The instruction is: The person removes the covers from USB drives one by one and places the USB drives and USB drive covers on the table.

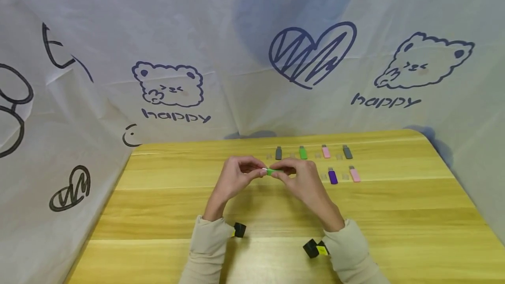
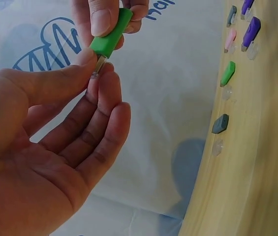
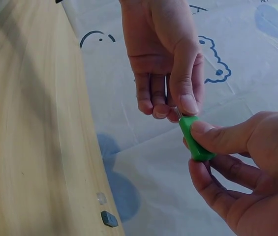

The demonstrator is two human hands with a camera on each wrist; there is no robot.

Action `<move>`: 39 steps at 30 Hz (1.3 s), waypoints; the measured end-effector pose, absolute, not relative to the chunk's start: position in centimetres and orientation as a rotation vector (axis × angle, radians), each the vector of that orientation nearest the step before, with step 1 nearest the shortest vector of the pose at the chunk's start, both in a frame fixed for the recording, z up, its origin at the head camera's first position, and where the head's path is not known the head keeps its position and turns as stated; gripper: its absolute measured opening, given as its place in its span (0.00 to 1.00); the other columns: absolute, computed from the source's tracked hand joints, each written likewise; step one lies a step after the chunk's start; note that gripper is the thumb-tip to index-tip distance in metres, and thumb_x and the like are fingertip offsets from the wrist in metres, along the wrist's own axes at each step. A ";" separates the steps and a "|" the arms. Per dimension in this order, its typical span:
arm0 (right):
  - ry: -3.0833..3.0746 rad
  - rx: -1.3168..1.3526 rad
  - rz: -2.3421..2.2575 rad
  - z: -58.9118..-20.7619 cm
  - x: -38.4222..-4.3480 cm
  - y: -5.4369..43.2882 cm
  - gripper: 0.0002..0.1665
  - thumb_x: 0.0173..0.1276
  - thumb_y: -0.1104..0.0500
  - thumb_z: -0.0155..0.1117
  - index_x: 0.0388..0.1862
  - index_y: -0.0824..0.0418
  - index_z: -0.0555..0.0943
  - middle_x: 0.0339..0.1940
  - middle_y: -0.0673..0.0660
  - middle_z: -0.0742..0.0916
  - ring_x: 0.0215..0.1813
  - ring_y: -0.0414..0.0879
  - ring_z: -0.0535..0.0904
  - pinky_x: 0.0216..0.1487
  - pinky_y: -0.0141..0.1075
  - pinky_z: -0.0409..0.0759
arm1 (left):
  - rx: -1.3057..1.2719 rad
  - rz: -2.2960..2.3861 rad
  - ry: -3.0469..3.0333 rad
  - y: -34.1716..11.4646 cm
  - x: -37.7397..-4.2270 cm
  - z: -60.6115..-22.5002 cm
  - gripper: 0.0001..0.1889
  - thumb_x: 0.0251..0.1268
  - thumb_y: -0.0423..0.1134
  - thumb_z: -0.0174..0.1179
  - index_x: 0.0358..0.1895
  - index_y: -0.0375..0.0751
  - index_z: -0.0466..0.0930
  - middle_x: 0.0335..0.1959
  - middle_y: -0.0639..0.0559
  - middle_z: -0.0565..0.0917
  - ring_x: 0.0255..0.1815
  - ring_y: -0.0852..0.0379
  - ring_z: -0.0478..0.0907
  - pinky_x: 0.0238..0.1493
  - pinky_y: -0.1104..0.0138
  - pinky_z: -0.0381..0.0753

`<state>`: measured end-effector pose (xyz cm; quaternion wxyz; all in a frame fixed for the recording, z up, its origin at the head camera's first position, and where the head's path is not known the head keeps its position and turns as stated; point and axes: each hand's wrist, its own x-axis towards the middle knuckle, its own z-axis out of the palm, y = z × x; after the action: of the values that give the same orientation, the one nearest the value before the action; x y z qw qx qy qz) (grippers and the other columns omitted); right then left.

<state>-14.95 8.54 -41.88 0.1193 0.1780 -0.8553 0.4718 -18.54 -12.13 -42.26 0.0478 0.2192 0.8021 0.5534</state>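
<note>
Above the table, a green USB flash drive (image 2: pixel 111 35) is held between the two hands. The right hand (image 1: pixel 304 181) pinches its green body between thumb and fingers. At the connector end, the left hand (image 1: pixel 236 179) pinches a clear cap (image 2: pixel 98 66) between thumb and forefinger. The cap is partly hidden by the fingertips. The left hand's other fingers are loosely bent beside it. Nearest on the table are a grey flash drive (image 1: pixel 279 153) and another green flash drive (image 1: pixel 303 152), just beyond the hands.
More flash drives lie on the wooden table (image 1: pixel 158 231): a pink one (image 1: pixel 325 151), a grey one (image 1: pixel 347 151), a purple one (image 1: pixel 333 176) and another pink one (image 1: pixel 354 174). Small clear caps (image 1: pixel 339 157) lie beside them. A white printed cloth (image 1: pixel 221 56) hangs behind the table.
</note>
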 end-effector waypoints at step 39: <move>-2.867 -0.159 1.179 -48.1 -18.9 7.4 0.07 0.65 0.57 0.77 0.31 0.60 0.91 0.30 0.53 0.91 0.29 0.45 0.84 0.33 0.43 0.84 | 0.368 1.505 2.572 -14.5 -20.1 -45.3 0.02 0.63 0.28 0.71 0.36 0.35 0.91 0.33 0.47 0.90 0.34 0.55 0.86 0.36 0.66 0.83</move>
<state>-18.87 7.43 -48.09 0.0187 -0.0513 -0.9235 0.3797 -20.15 -14.53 -45.30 0.0696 0.1223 0.8545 0.5000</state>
